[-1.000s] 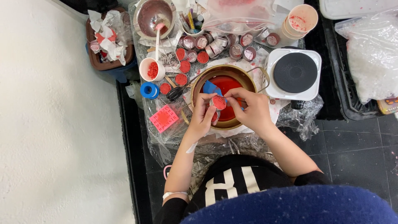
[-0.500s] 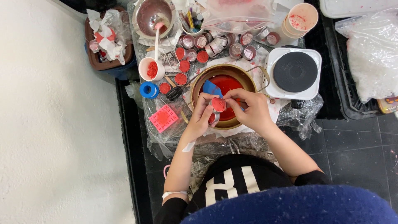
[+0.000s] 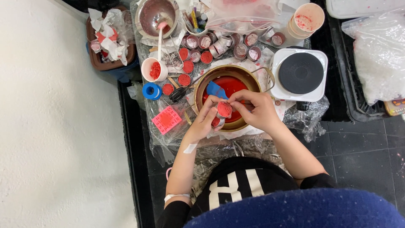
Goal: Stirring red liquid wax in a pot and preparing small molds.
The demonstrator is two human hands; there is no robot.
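Note:
My left hand [image 3: 203,122] holds a small round tin [image 3: 224,109] filled with red wax, just above the near rim of a brass pot [image 3: 201,90]. The pot holds red liquid wax and a blue scoop [image 3: 216,90]. My right hand [image 3: 255,110] pinches a thin tool against the tin's right side. Both hands meet over the pot. What exactly the right fingers grip is too small to tell.
Several small tins, some red-filled, lie behind the pot [image 3: 211,48]. A white hotplate [image 3: 300,73] sits to the right, a metal bowl [image 3: 157,16] and a white cup of red bits [image 3: 153,69] at back left. A pink square mould [image 3: 167,120] and blue tape roll [image 3: 151,90] lie left.
The hands stay over the pot; the fingers have shifted slightly around the small tin. Nothing else has moved.

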